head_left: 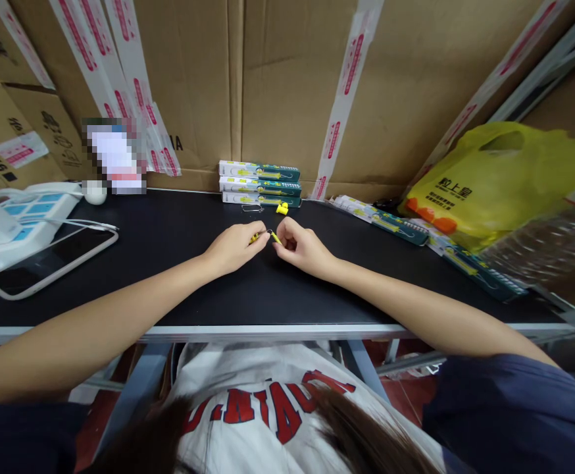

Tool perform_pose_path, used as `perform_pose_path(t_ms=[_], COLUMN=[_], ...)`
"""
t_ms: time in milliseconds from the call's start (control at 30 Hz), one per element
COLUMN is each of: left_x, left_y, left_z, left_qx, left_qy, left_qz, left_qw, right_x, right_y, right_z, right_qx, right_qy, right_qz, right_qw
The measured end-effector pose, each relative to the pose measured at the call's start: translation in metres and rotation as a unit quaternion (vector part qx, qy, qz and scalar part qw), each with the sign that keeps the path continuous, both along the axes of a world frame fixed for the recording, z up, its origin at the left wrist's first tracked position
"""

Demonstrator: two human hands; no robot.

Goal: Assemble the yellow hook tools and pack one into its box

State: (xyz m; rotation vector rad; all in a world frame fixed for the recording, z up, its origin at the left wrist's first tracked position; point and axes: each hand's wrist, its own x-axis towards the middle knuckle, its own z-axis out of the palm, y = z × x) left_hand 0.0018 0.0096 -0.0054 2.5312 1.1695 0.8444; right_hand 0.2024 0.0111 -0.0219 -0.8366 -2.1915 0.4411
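Head view: both forearms reach forward over a black tabletop [179, 289] and the hands meet near its middle. Left hand [233, 247]: fingers curled together, thumb and forefinger pinched on a small yellow piece [254, 237] that pokes out toward the other hand. Right hand [301, 249]: fingers likewise drawn in, tips pinched on a second small yellow piece [276, 237]. The two pieces sit between the fingertips, just above the tabletop, nearly touching; a thin wire loop seems to show at the junction, but it is too small to tell what it is or whether the pieces are joined. Just beyond the hands, a loose yellow clip [282, 209] lies on the tabletop, with a thin metal wire part [252, 208] beside it to the left. Behind these, three flat white-and-green boxes [260, 183] are stacked against the cardboard wall [277, 85], which carries strips of red-printed white tape. More boxes of the same kind [391, 224] lie in a row to the right, running under a yellow plastic bag [504, 178]. At far left: a white power strip [25, 214] with plugs and a cable, and a phone [50, 260] lying flat, screen dark. A blurred patch covers something at the wall, left of centre.
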Motion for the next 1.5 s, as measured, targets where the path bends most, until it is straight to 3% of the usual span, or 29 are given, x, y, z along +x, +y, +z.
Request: perform_pose_path(t_ms=[333, 533, 633, 967, 1500], left_x=[0.0023, 0.0029, 0.0029, 0.0043, 0.0041], left_y=[-0.0046, -0.0059, -0.0072, -0.0084, -0.0077], left_z=[0.0008, 0.0028, 0.0037, 0.007, 0.0071], left_qx=[-0.025, -0.032, -0.039, -0.079, -0.078], left_qy=[-0.021, -0.015, -0.023, -0.056, -0.063], left_qz=[0.003, -0.006, -0.009, -0.027, -0.027], left_qw=[0.999, 0.999, 0.999, 0.995, 0.995], right_x=[-0.0011, -0.0042, -0.0046, -0.0046, -0.0041], right_y=[0.0001, -0.0013, -0.0011, -0.0023, -0.0031], right_z=[-0.0018, 0.0009, 0.0023, 0.0046, 0.0059], right_qx=[0.012, -0.181, -0.215, -0.219, -0.208], right_qy=[-0.021, 0.104, 0.123, 0.134, 0.131], right_qz=[-0.018, 0.074, 0.096, 0.094, 0.085], right_qw=[1.0, 0.975, 0.964, 0.962, 0.966])
